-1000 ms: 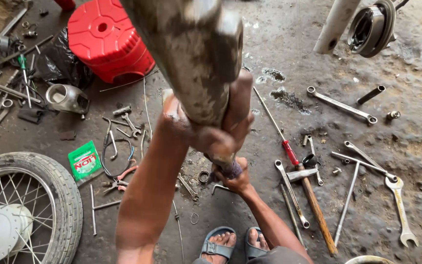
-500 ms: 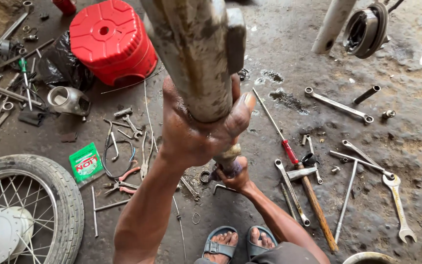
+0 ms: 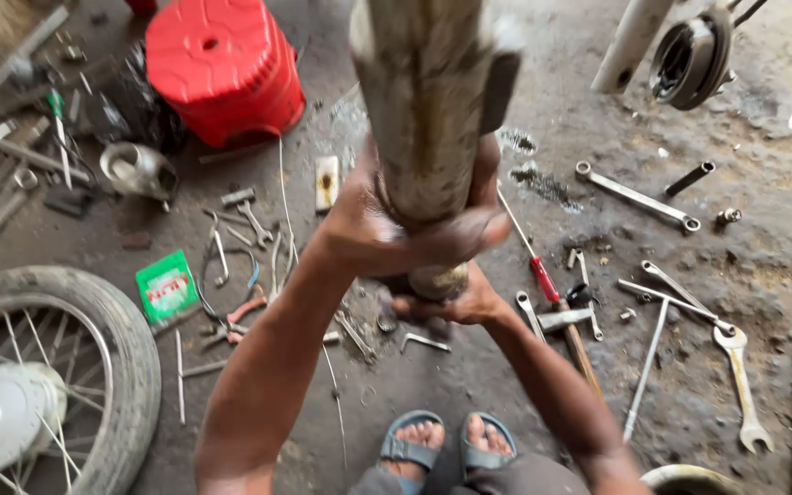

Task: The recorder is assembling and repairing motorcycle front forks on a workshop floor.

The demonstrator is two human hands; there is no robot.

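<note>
Grimy metal tube [image 3: 428,110] standing upright at frame centre, long axis rising toward camera; left hand [image 3: 396,229] gripping it mid-shaft, right hand [image 3: 456,301] cupping lower end beneath, nearer floor.

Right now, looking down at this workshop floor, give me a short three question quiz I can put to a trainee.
1. True or false: the left hand wraps around the grimy metal tube.
2. Multiple choice: what lies on the floor just right of the right hand? A) a red-handled screwdriver B) a paint can C) a folded towel
3. Fill in: the upside-down red plastic stool stands at the picture's upper ____.

Key
1. True; the fingers close round the tube, held upright.
2. A; the hand supports the tube's lower end, with the screwdriver beside it.
3. Left, above the spoked wheel at lower left.
</note>
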